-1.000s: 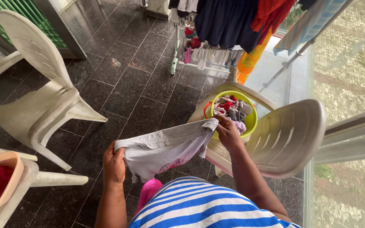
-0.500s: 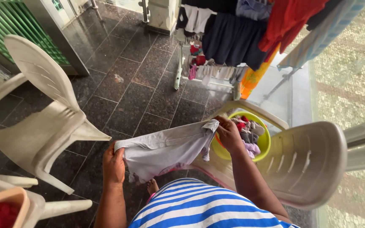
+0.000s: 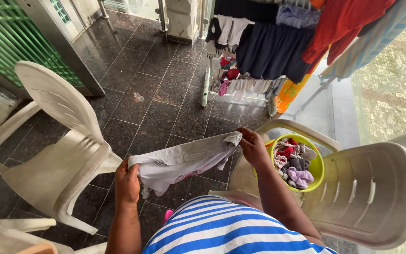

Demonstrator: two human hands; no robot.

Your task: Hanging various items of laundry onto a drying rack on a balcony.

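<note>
Above a dark tiled floor, a person in a blue-and-white striped top holds a pale grey garment stretched between both hands. The left hand is clenched around the garment's lower end, where the cloth bunches and hangs down. The right hand pinches the upper end, fingers closed on the hem, just beside a green tub. The garment slopes up from left to right, in the air at waist height, in front of the person.

The tub sits on the seat of a cream plastic chair on the right and is filled with small clothes in red, grey and lilac. A second cream chair stands on the left, well apart from the hands. Farther back, a drying rack carries small items, and above it hang dark shorts and a red garment.
</note>
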